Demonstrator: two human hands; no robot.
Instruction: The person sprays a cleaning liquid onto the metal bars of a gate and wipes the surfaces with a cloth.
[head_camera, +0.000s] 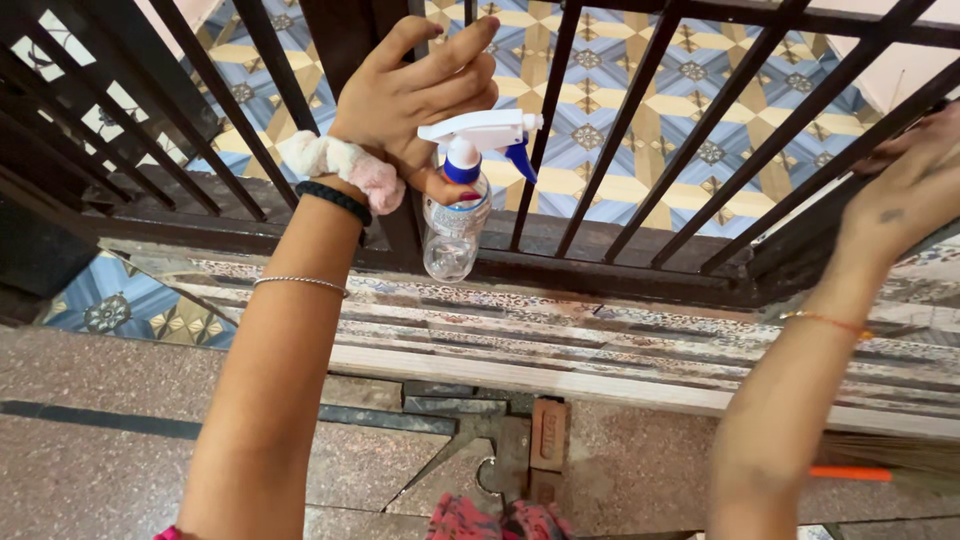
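Observation:
My left hand (415, 85) is raised in front of a dark metal gate (640, 100) and grips a clear plastic spray bottle (455, 225) by its neck; the bottle has a white trigger head with a blue nozzle (520, 160). A fluffy scrunchie (340, 165), a black band and a thin silver bangle sit on that wrist. My right hand (915, 185) reaches out at the right edge and rests against a slanted bar of the gate; I cannot see whether it holds anything. A thin orange thread circles the right wrist.
Behind the gate bars lies a floor of blue, yellow and white patterned tiles (690, 70). A worn patterned stone sill (560, 340) runs below the gate. A broom with an orange handle (880, 465) lies at lower right on the speckled stone floor.

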